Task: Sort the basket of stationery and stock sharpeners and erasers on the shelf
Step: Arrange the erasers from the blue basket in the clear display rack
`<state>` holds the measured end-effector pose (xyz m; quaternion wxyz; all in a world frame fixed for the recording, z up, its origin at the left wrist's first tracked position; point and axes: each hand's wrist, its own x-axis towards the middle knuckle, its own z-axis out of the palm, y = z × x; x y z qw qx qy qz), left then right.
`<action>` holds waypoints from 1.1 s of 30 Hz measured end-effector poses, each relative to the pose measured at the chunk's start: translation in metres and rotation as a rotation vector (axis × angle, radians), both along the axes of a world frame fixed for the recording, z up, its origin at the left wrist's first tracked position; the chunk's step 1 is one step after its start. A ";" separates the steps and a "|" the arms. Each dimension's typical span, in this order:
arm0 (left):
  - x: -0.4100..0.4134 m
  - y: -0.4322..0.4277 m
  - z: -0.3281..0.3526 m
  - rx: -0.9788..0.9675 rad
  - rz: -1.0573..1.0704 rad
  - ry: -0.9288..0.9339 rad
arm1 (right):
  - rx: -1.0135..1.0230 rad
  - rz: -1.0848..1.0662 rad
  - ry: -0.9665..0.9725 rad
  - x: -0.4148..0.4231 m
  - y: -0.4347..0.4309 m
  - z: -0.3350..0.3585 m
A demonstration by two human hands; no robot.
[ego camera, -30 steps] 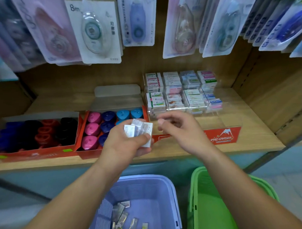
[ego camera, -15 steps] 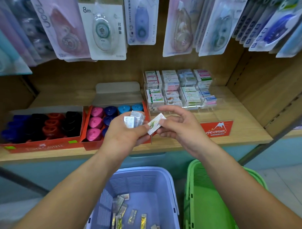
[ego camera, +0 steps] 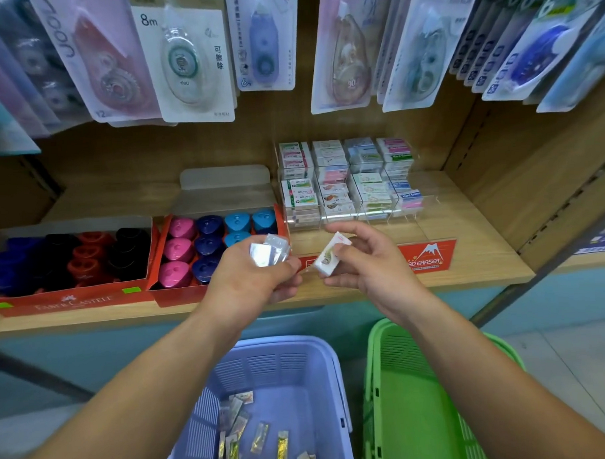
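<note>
- Eraser (ego camera: 326, 261): a single white block in a printed sleeve. You pinch it between the thumb and fingers of your right hand (ego camera: 367, 266). It is tilted, in the air in front of the clear eraser rack (ego camera: 347, 184), and not yet placed.
- Left hand (ego camera: 251, 281): fingers curled round a bundle of packets (ego camera: 269, 252), small and shiny-wrapped; their contents cannot be read. The two hands are close together but apart.
- Clear eraser rack: stands towards the back of the shelf (ego camera: 473, 261). Its compartments hold stacked, sleeved erasers, and a red label (ego camera: 427, 257) sits at its front.
- Sharpener boxes: the red box (ego camera: 222, 246) of pink, navy and blue sharpeners lies just left of the rack. A second box (ego camera: 72, 263) of dark and red sharpeners lies beside that. Both look largely filled.
- Lilac basket (ego camera: 284, 341): below your forearms, with a scatter of loose packets (ego camera: 260, 433) on its bottom. A green basket (ego camera: 420, 414) stands just to its right.
- Correction-tape cards (ego camera: 185, 58): hang in rows above the shelf and take no part in this step.
- Progress, as a judgement: stocking appears well under way, since the rack and both boxes are mostly full. What is left for you is to seat the held eraser in a matching compartment, then deal with the bundle and the loose packets in the lilac basket.
</note>
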<state>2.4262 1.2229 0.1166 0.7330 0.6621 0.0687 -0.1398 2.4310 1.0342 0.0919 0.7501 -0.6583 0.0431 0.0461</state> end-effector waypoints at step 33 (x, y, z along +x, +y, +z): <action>0.020 -0.001 -0.012 0.087 0.083 -0.042 | -1.140 -0.233 -0.392 0.148 -0.050 0.004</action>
